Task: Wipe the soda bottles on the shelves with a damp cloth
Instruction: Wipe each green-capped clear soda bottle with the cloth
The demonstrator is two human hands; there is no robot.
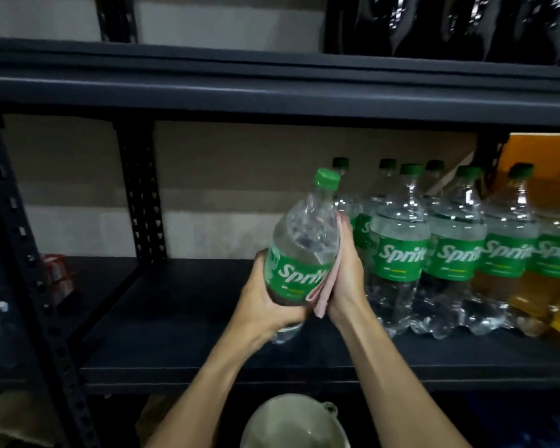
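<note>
Head view: bottle work at the centre of the frame. My left hand [265, 302] grips the lower body of a clear plastic Sprite bottle with a green cap and green label [299, 250], fingers [260, 265] curled round it from the left and beneath. The bottle is lifted clear of the shelf board and tilted, its cap leaning toward the upper right.

My right hand [348, 276] lies flat along the bottle's right side, fingers [345, 232] straight and pressed together, pointing up. They press a folded pale pink cloth [321, 291] against the label and the plastic above it; the cloth's lower edge hangs out below my palm.

Right of centre, a row of matching clear Sprite bottles [398, 253] stands upright on the dark metal shelf [191, 318], more of them behind. The two at the far right look amber in their lower halves, just beside an orange box [540, 150].

On the shelf above, upper right, stand glossy dark bottles [434, 21]. At the left edge sits a red and white pack [57, 276], blurred. At the bottom centre, below my forearms, is a pale round bucket [291, 425].
</note>
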